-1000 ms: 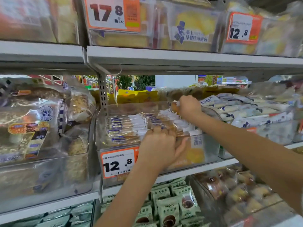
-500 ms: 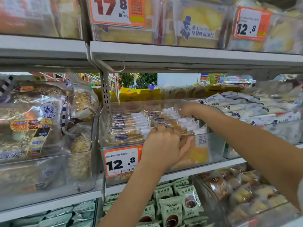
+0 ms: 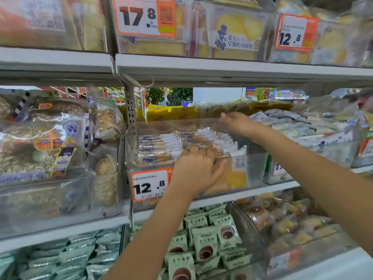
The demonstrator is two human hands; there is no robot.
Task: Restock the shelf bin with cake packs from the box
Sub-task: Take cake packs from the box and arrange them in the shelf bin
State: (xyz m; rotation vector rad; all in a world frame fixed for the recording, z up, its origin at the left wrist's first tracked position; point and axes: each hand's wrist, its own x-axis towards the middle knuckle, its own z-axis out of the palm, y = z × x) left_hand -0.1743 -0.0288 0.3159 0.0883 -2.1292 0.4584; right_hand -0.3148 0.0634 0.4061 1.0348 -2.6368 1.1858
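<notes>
The clear shelf bin (image 3: 254, 170) stands on the middle shelf, with rows of cake packs (image 3: 159, 146) in clear wrappers with blue and white labels lying in it. My left hand (image 3: 196, 168) grips the bin's front wall, fingers curled over the rim onto the front packs and thumb on the outside. My right hand (image 3: 240, 124) is blurred. It reaches over the bin's back right corner with fingers stretched out, holding nothing. The box is not in view.
An orange 12.8 price tag (image 3: 150, 184) hangs on the bin front. Bagged breads (image 3: 50, 148) fill the left bin and white packs (image 3: 302, 128) the right one. The upper shelf (image 3: 222, 65) hangs close overhead. Green packs (image 3: 203, 239) and small cakes (image 3: 282, 223) sit below.
My right hand has lifted out of the packs and moved up and back over the bin's rear, its fingers now stretched out. My left hand stays on the bin front.
</notes>
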